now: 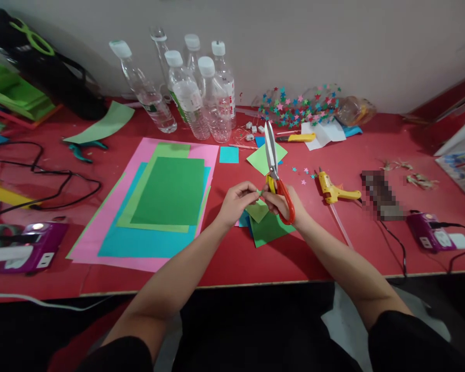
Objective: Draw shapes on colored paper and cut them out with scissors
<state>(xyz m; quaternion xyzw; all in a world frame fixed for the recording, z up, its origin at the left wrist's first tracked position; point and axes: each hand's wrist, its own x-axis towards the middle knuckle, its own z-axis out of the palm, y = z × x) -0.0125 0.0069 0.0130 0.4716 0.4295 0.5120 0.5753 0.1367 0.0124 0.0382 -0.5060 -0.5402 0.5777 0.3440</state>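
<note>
My left hand (237, 203) pinches a small piece of green paper (260, 193) between thumb and fingertips. Fingertips of my right hand (294, 205) meet it from the other side. A pair of scissors (272, 155) with red and yellow handles is held in my right hand, blades pointing away from me toward the bottles. Below both hands lie a light green paper square (258, 211) and a darker green sheet (273, 231). Beyond the scissors is another light green square (259, 159), partly covered by the blades. A blue square (229, 154) rests left of it.
Stacked coloured sheets (168, 191) lie to the left. Several clear plastic bottles (217, 108) stand at the wall. A yellow glue gun (335, 191), a yellow cutter knife (300, 138) and a star-covered bottle (302, 108) are to the right. Purple power strips (430, 235) trail cables.
</note>
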